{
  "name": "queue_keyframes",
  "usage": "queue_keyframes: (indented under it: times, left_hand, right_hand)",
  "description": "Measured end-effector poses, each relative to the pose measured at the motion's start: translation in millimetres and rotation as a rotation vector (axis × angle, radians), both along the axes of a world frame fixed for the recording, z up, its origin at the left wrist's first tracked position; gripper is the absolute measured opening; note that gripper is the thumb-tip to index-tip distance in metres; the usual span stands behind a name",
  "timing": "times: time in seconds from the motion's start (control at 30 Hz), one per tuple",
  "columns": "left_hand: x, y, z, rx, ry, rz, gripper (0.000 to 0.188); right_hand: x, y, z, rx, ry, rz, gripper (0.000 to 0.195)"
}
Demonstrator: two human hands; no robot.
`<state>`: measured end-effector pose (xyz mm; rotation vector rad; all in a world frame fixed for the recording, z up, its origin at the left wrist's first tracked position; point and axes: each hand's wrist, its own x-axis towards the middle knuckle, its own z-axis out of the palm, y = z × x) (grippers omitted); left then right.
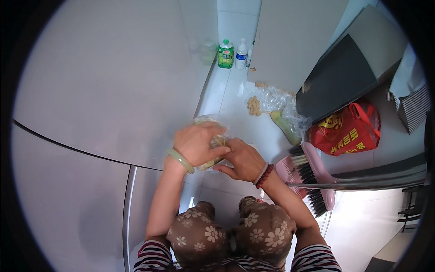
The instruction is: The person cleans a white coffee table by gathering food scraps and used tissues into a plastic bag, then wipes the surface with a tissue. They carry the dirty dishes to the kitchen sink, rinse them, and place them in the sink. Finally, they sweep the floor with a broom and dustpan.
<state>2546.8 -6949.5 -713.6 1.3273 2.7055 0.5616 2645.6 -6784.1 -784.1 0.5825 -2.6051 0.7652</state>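
Note:
In the middle, my left hand (198, 142), with a pale green bangle at the wrist, lies over a clear plastic bag (207, 119) with yellowish-green contents that I cannot make out. My right hand (243, 159), wearing beaded bracelets, pinches the bag's gathered plastic between thumb and fingers. Both hands meet over the bag, which they partly hide. To their upper right, ginger-like tan pieces (254, 106), crumpled clear plastic (277, 100) and a long green vegetable (285, 127) lie on the tiled floor.
A green-labelled bottle (225, 54) and a clear bottle (241, 55) stand behind. On the right are a red bag (346, 129), a dark panel (340, 78), and a pink broom (317, 170) over a pink dustpan (287, 170). Grey cabinet fronts (112, 78) border the left.

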Motion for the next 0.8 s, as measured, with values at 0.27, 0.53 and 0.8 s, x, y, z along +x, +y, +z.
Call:
queue_keyframes:
  times: [0.27, 0.53, 0.8]
  left_hand:
    - [2, 15, -19, -0.405, -0.229, -0.053, 0.019]
    - [-7, 56, -70, -0.652, -0.159, -0.157, 0.028]
    - [-24, 82, -60, -0.706, -0.368, -0.07, 0.034]
  right_hand:
    - [3, 26, 6, 0.152, -0.025, -0.024, 0.01]
    - [10, 11, 14, 0.107, 0.055, 0.12, 0.013]
    - [10, 28, 1, 0.015, 0.038, -0.159, 0.015]
